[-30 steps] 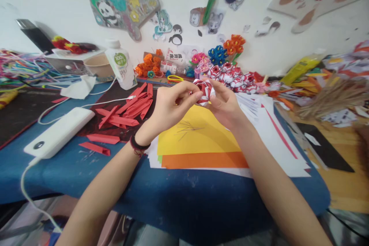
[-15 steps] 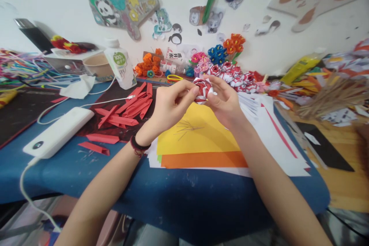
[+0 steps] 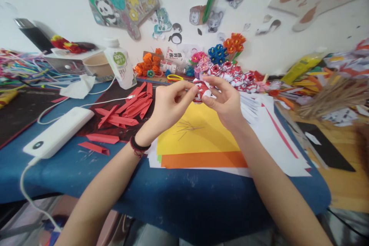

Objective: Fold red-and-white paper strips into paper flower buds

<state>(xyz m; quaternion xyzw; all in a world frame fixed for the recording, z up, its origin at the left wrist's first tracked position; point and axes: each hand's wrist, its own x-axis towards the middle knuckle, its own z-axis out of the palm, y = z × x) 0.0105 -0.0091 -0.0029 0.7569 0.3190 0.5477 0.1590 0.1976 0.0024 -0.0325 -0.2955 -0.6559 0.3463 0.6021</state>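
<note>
Between both hands, above the paper stack, is a red and white folded paper flower point(image 3: 203, 91). My left hand point(image 3: 177, 98) pinches its left side between thumb and forefinger. On the other side, my right hand point(image 3: 223, 100) has its thumb and fingertips closed on the flower's edge. The fingers hide parts of it. Beneath lie a yellow paper sheet point(image 3: 201, 134) with several thin wire-like strips point(image 3: 187, 127) on it, and an orange sheet point(image 3: 201, 160) under that. Folded red paper strips point(image 3: 129, 109) are piled left of my left hand.
A white power bank point(image 3: 59, 132) with cables lies at the left, near a white bottle point(image 3: 119, 63). Finished red and white flowers point(image 3: 233, 75) and a blue flower bunch point(image 3: 217, 54) stand behind my hands. White sheets point(image 3: 276, 138) and brown sticks point(image 3: 334, 96) lie right.
The flower has turned a little in my fingers. My right thumb and fingers have shifted their hold on its right edge, while my left hand stays almost in place.
</note>
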